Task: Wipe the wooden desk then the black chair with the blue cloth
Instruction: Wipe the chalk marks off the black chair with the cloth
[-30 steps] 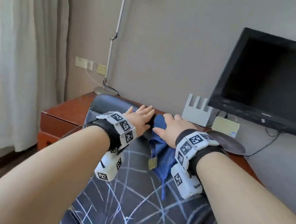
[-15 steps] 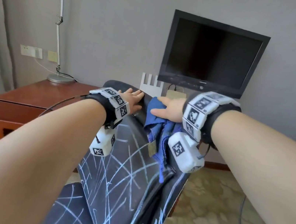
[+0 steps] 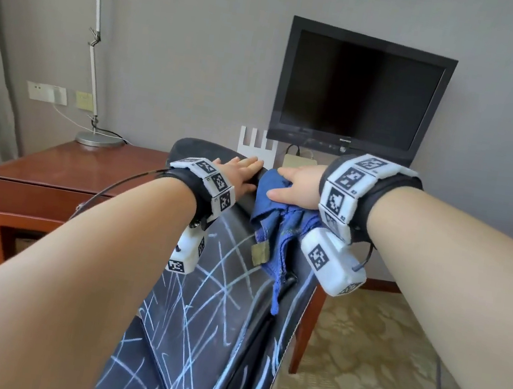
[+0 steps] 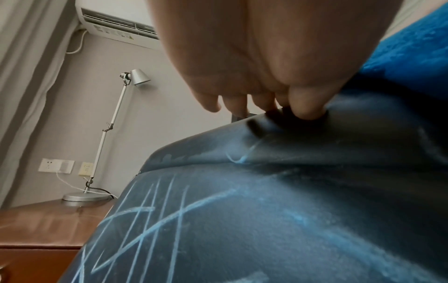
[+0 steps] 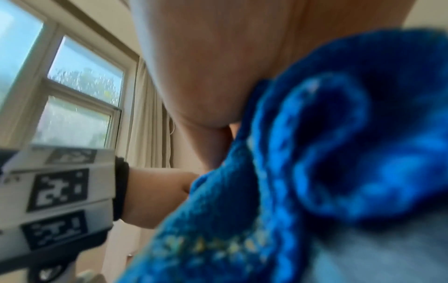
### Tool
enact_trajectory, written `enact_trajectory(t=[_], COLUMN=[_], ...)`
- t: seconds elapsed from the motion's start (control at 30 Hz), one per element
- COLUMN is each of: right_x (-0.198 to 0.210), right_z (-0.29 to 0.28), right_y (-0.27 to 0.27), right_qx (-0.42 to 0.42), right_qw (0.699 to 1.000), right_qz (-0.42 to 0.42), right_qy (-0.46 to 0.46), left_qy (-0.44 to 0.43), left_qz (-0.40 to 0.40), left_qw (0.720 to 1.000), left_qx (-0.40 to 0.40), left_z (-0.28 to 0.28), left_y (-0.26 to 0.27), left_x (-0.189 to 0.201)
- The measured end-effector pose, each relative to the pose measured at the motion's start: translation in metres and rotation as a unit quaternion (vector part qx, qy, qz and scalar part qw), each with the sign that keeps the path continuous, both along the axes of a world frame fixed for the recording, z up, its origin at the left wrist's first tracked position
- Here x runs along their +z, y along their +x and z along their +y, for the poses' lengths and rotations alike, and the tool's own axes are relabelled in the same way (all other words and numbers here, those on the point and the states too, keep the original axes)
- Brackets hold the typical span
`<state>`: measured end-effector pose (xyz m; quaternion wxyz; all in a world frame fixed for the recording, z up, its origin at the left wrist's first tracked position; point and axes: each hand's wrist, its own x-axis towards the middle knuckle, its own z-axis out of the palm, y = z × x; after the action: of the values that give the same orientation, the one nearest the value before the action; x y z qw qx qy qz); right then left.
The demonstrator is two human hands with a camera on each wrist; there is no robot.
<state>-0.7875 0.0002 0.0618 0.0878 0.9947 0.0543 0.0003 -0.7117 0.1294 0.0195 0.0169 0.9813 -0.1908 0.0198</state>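
The black chair (image 3: 214, 305), its back scribbled with pale chalk lines, stands in front of me, beside the wooden desk (image 3: 60, 170). My left hand (image 3: 241, 175) grips the top edge of the chair back; in the left wrist view its fingers (image 4: 242, 103) go over the edge and the thumb dents the padding of the chair (image 4: 266, 191). My right hand (image 3: 297, 184) holds the bunched blue cloth (image 3: 276, 231) against the chair top, just right of the left hand. The cloth (image 5: 315, 172) fills the right wrist view, hanging under the palm (image 5: 218, 67). The right fingertips are hidden.
A silver lamp base (image 3: 99, 139) sits at the desk's back left. A black monitor (image 3: 358, 92), a white router (image 3: 257, 149) and a small beige box are behind the chair. Patterned carpet (image 3: 389, 366) lies to the right, a curtain to the far left.
The chair back has swung away from over the desk toward the right, with both hands staying on its top edge. The blue cloth stays under my right hand.
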Motion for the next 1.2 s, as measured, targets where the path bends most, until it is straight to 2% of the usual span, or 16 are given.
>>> enact_trajectory(t=[0.13,0.23,0.43,0.53,0.7,0.83,0.97,1.2], right_x=[-0.005,-0.009,-0.025,-0.027,-0.027,-0.033,-0.035,-0.045], right_z=[0.017,0.021,0.033,0.024,0.027,0.036,0.042,0.022], right_y=[0.006,0.013,0.031,0.045,0.080,0.114,0.138,0.145], right_qx=[-0.004,-0.013,-0.055,-0.073,-0.045,0.006,0.036,-0.016], right_qw=[0.999,0.999,0.997,0.996,0.997,0.996,0.994,0.986], right_qz=[-0.024,-0.035,-0.051,-0.043,-0.051,-0.080,-0.087,-0.108], right_qy=[-0.031,-0.021,-0.020,0.017,0.024,0.033,0.052,0.126], left_qy=[0.007,0.013,0.022,0.036,0.008,0.020,0.035,-0.031], left_qz=[-0.018,-0.017,-0.032,-0.049,-0.072,-0.096,-0.080,-0.136], left_qw=[1.000,0.999,0.999,0.998,0.997,0.994,0.995,0.990], left_qx=[0.022,0.032,-0.001,0.001,0.014,0.045,0.056,-0.002], left_z=[0.005,0.013,0.023,0.032,0.045,0.056,0.070,0.100], left_y=[0.012,0.018,0.027,0.035,0.053,0.077,0.106,0.132], left_x=[-0.003,-0.002,-0.006,-0.018,-0.017,-0.009,-0.005,-0.018])
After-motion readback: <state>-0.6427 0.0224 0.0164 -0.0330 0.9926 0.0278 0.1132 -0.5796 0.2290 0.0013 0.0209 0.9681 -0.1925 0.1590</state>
